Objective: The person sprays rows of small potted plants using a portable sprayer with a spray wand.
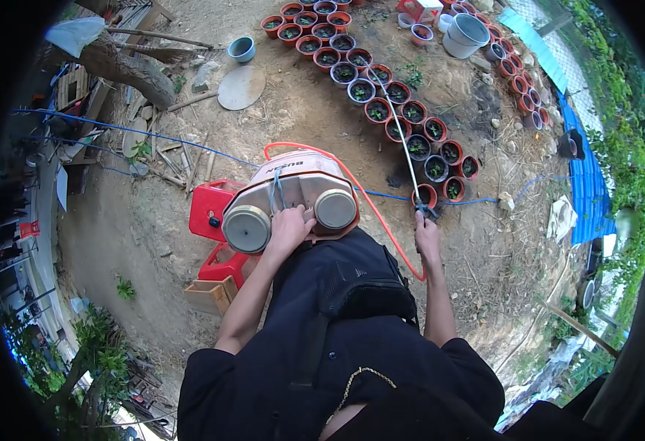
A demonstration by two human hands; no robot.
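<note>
A backpack sprayer tank (302,184) with two round lids stands in front of my body. My left hand (291,226) is closed on the tank's top between the lids; its fingertips are partly hidden. My right hand (427,239) is wrapped around the grip of a spray wand (402,132). The long thin wand stretches forward over several potted seedlings (435,168) in red-brown and dark pots. An orange hose (377,208) loops from behind the tank down toward my right hand.
Left of the tank are a red plastic stool (212,209) and a wooden box (211,294). A blue cord (190,141) crosses the dirt ground. Farther off stand a grey bucket (465,35), a small teal pot (242,49) and a round flat slab (241,88). Blue sheeting (588,184) edges the right side.
</note>
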